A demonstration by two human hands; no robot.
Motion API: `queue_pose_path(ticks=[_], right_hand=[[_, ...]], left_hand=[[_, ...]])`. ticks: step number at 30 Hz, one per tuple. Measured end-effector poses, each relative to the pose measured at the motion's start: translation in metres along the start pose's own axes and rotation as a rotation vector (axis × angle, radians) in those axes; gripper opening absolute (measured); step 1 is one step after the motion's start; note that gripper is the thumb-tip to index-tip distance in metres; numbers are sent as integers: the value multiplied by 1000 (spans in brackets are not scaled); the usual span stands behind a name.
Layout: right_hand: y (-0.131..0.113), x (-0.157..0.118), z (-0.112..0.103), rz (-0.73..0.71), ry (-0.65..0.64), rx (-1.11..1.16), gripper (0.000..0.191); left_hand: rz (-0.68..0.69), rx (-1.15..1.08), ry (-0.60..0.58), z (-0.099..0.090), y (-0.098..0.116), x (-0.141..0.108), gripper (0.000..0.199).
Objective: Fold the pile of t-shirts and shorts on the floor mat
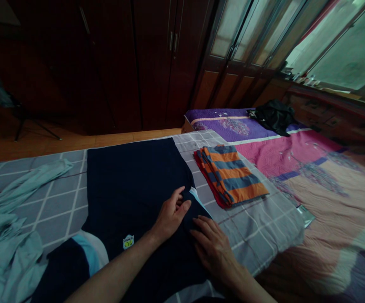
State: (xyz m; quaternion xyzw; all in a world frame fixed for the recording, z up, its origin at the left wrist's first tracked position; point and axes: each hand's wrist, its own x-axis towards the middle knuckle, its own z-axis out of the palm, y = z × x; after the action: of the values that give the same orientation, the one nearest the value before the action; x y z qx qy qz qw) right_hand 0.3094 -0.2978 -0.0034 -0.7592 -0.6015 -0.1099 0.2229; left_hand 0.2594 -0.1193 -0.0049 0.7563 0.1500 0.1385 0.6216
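Observation:
A dark navy T-shirt (131, 185) lies spread on a grey checked sheet, its near end cut off at the bottom of the view. It has white and light blue trim on its sleeves and a small tennis badge (128, 241) on the chest. My left hand (171, 213) is over the shirt near its right sleeve, fingers loosely curled and thumb apart, with nothing visible in it. Just to the right, my right hand (212, 244) rests on the sleeve area with its fingers stretched out over the cloth.
Folded clothes with an orange and grey striped top (237, 170) lie right of the shirt. Crumpled pale green clothing (14, 248) is at left. Beyond are a colourful bedspread (315, 185), a black bag-like bundle (273, 115) and dark wardrobes (157, 63).

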Motion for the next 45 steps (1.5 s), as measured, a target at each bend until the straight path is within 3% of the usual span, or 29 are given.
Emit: queue_pose_path(ticks=[4, 12, 15, 21, 26, 28, 32, 38, 41, 43, 45], right_hand=[[7, -12, 2, 61, -43, -3, 28], [9, -21, -15, 120, -33, 3, 20], [10, -20, -19, 105, -31, 15, 19], [22, -23, -24, 144, -91, -55, 22], [18, -21, -18, 133, -67, -64, 22], [15, -19, -15, 127, -46, -59, 22], [12, -15, -15, 129, -96, -58, 22], [11, -5, -24, 156, -232, 186, 20], [16, 5, -25, 194, -148, 283, 19], [23, 12, -21, 215, -35, 228, 21], [29, 16, -16, 224, -24, 131, 22]], left_hand=[[-4, 126, 6, 4, -4, 1, 63], [229, 673, -128, 8, -5, 1, 49], [268, 683, -148, 8, -7, 5, 49], [279, 647, -61, 7, -16, 11, 49], [317, 701, 50, 5, -3, 4, 36], [356, 718, 21, 4, 4, -1, 23], [408, 806, -136, 4, 7, -5, 15], [407, 866, -169, 7, -9, 1, 35], [411, 860, -133, 6, -11, 2, 37], [417, 860, -133, 5, -10, 1, 38], [410, 870, -173, 4, -9, 0, 45]])
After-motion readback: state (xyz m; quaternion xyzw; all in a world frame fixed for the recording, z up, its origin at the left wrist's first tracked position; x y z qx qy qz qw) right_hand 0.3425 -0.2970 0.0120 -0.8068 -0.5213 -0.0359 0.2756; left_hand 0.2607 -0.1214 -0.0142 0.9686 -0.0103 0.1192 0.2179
